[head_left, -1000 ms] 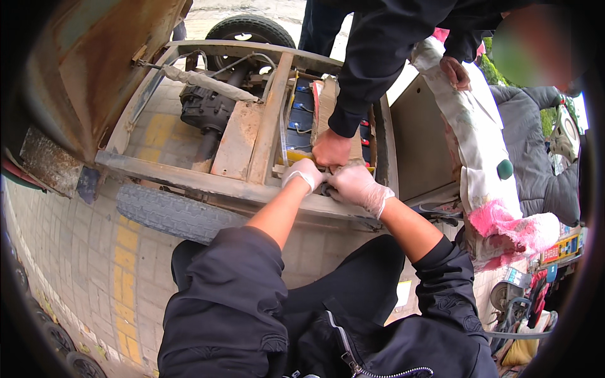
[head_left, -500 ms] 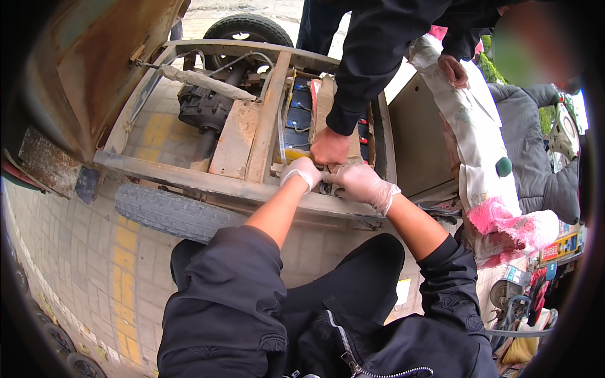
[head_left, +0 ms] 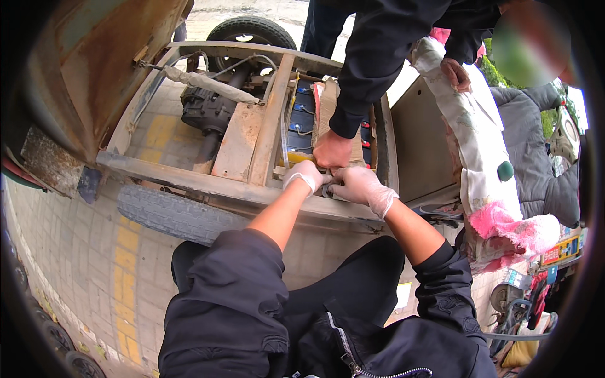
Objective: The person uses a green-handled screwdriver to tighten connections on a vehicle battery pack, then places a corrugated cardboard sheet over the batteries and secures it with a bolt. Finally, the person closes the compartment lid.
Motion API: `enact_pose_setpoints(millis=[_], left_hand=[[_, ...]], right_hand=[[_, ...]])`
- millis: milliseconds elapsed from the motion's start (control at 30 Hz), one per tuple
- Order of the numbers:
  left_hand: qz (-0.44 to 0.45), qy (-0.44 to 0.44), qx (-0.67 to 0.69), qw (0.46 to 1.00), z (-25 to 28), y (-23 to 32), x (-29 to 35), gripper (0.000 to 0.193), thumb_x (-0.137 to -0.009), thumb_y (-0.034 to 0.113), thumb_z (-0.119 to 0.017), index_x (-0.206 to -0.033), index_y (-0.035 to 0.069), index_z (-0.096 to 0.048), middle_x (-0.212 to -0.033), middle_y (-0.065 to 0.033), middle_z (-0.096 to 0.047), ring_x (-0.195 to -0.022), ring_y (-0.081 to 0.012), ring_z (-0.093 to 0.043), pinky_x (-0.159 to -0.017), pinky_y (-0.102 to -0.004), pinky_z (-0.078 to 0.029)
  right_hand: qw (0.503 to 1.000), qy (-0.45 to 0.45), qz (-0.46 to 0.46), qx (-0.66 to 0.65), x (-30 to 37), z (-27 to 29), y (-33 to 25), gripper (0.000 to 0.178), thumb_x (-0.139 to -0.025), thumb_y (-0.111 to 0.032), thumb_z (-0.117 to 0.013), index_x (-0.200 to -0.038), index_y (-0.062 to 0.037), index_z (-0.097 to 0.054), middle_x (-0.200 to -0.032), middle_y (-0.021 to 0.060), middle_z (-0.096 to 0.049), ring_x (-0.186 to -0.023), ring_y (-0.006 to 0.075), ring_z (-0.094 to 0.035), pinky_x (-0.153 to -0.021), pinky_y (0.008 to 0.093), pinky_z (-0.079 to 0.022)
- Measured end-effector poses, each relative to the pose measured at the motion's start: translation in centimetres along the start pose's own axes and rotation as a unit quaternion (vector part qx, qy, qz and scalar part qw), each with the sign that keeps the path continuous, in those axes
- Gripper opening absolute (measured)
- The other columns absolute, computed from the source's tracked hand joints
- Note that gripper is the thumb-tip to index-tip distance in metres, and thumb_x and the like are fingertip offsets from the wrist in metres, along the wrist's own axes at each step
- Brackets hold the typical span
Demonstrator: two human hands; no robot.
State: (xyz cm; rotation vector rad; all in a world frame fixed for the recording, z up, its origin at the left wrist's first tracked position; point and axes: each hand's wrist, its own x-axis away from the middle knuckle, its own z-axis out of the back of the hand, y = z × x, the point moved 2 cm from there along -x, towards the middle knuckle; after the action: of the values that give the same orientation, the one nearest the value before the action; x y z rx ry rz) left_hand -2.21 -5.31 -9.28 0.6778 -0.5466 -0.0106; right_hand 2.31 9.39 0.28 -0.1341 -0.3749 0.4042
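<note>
In the head view, the person's left hand (head_left: 304, 176) and right hand (head_left: 358, 186), both in thin whitish gloves, meet at the near edge of an open battery compartment. Their fingers are curled and close together, the grip narrow, with a small dark piece (head_left: 326, 189) between them, just inside the near rail of the metal frame (head_left: 157, 174). Whether either hand actually holds that piece cannot be told, since the fingertips are largely hidden.

Just beyond the gloves, a co-worker's bare hand (head_left: 333, 151) is closed in a fist over the near part of a cardboard strip (head_left: 326, 116). The strip lies along the blue-and-black batteries (head_left: 302, 116), which show on its left and right. A yellow strip (head_left: 297, 157) crosses the compartment near the left hand.

Left of the compartment lie a rust-marked plate (head_left: 238, 140) and a dark axle housing (head_left: 208, 107). One tyre (head_left: 179, 212) stands on the near side of the frame, another (head_left: 255, 33) on the far side. To the right, a pale fabric cover (head_left: 474, 135) hangs beside a pink towel (head_left: 526, 232).
</note>
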Motion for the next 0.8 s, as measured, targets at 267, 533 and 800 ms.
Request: enact_pose_setpoints(millis=[267, 533, 800], left_hand=[[0.002, 0.004, 0.011, 1.000, 0.3, 0.0, 0.3, 0.060, -0.078, 0.056, -0.076, -0.115, 0.009, -0.074, -0.122, -0.0175, -0.071, -0.112, -0.0336, -0.069, -0.092, -0.0417, -0.055], [-0.003, -0.001, 0.012, 1.000, 0.6, 0.3, 1.0, 0.062, -0.076, 0.057, -0.077, -0.115, 0.009, -0.075, -0.122, -0.0178, -0.071, -0.111, -0.0335, -0.069, -0.092, -0.0416, -0.055], [-0.002, 0.004, 0.020, 1.000, 0.2, 0.2, 0.4, 0.059, -0.078, 0.054, -0.075, -0.115, 0.008, -0.074, -0.121, -0.0181, -0.071, -0.112, -0.0342, -0.068, -0.091, -0.0422, -0.055]], right_hand=[[0.976, 0.010, 0.126, 0.177, -0.4, -0.4, -1.0, 0.026, -0.083, -0.029, -0.062, -0.099, -0.0103, -0.072, -0.086, 0.0167, -0.071, -0.084, 0.0350, -0.071, -0.072, 0.0483, -0.056], [0.992, -0.034, -0.105, -0.054, -0.8, -0.7, -0.9, 0.044, -0.083, -0.044, -0.061, -0.110, -0.0113, -0.073, -0.104, 0.0198, -0.073, -0.092, 0.0384, -0.070, -0.087, 0.0464, -0.054], [0.954, 0.083, 0.234, 0.166, 0.2, -0.1, -0.6, 0.018, -0.075, -0.016, -0.069, -0.092, -0.0178, -0.074, -0.076, 0.0106, -0.068, -0.076, 0.0320, -0.070, -0.067, 0.0459, -0.056]])
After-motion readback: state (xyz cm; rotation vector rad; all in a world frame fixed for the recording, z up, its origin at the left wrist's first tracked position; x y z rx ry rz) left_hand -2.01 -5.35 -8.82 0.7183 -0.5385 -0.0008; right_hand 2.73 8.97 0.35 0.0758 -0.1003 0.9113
